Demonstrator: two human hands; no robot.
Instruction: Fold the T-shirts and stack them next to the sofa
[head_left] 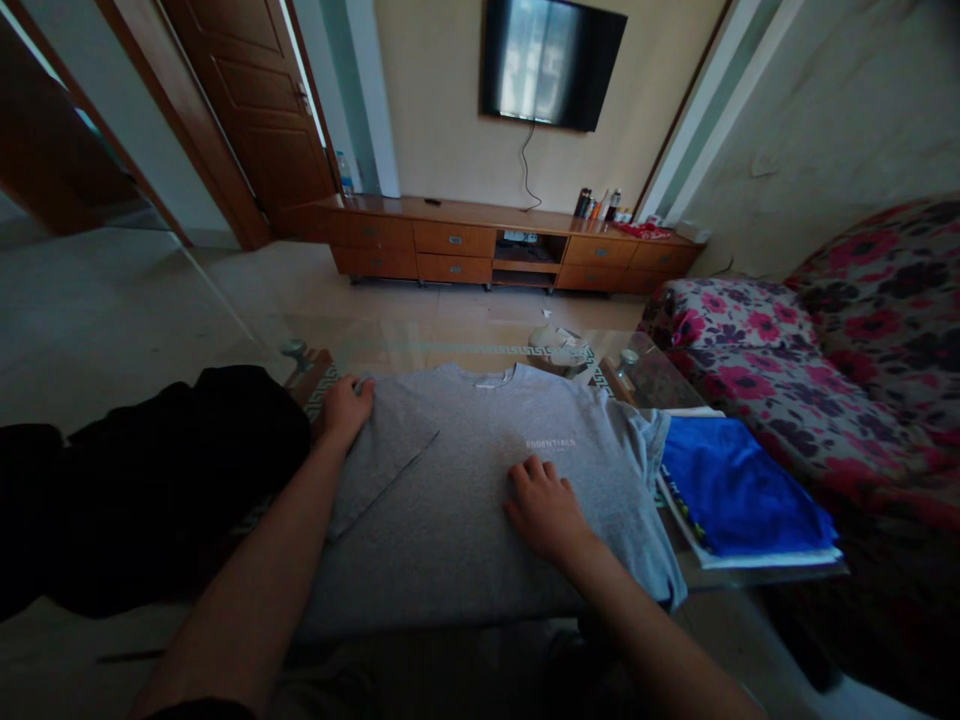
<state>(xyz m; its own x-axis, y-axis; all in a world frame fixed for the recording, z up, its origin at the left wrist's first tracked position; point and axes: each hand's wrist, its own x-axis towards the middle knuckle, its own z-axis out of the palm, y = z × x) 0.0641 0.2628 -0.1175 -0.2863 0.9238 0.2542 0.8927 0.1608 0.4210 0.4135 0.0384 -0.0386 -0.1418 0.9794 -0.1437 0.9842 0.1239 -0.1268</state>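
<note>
A grey T-shirt (450, 530) lies spread on the glass table, its collar at the far side and small "ESSENTIALS" lettering on the chest. Its left side is folded inward, with that sleeve lying slantwise over the front. At the far left corner of the shirt, by the shoulder, my left hand (346, 410) has its fingers bent closed on the cloth edge. My right hand (547, 508) rests palm down on the shirt just below the lettering, fingers somewhat apart. The right sleeve (651, 440) hangs loosely outward, close to a folded blue garment (742, 485).
Black clothing (172, 470) is heaped at the left. The glass table (420, 345) has a patterned border; the blue garment lies on white cloth at its right. A flowered sofa (840, 390) stands on the right, a wooden TV cabinet (450, 240) beyond.
</note>
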